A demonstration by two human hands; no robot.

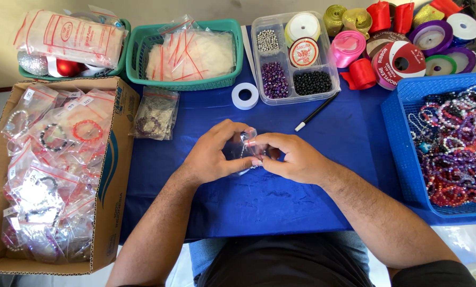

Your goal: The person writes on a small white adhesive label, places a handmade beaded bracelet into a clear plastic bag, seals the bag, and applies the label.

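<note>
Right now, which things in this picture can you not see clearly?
Head view only:
- Inside the small clear bag: covered by the left hand and right hand, so its contents cannot be told.
- Blue basket of beaded strands: cut off by the right edge.
- Cardboard box: lower packets blurred behind glossy plastic.
- Ribbon spools: the top ones are cut off by the frame.

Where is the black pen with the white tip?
In the head view, the black pen lies on the blue tablecloth, just beyond the right hand, beside the clear bead box.
</note>
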